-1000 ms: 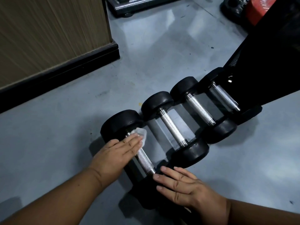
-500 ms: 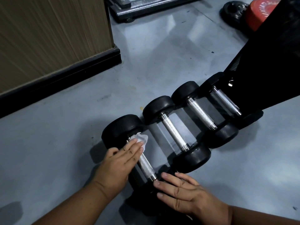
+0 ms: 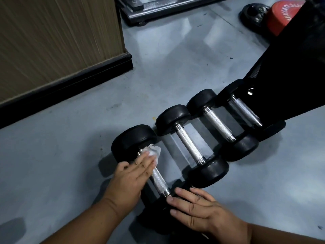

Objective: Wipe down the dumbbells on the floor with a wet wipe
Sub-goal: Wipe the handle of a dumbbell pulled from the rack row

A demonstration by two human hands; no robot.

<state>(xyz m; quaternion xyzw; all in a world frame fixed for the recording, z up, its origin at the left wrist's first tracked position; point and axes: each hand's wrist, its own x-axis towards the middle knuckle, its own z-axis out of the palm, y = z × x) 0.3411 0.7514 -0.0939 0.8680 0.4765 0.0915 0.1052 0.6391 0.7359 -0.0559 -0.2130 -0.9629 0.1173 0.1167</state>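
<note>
Pressing a crumpled wet wipe point(image 3: 154, 151) against the far end of the nearest dumbbell's handle point(image 3: 159, 178) with the straight fingers of the left hand point(image 3: 131, 178), presumably to scrub the knurled steel. Steadying the near head under the flat, outstretched right hand point(image 3: 198, 211), likely to stop rolling. Compared with a second ago, wipe and left fingers shifted slightly toward the far head; right hand unmoved; three more dumbbells point(image 3: 190, 144) beyond, untouched.

Red weight plate point(image 3: 281, 16), wooden cabinet point(image 3: 52, 41)
</note>
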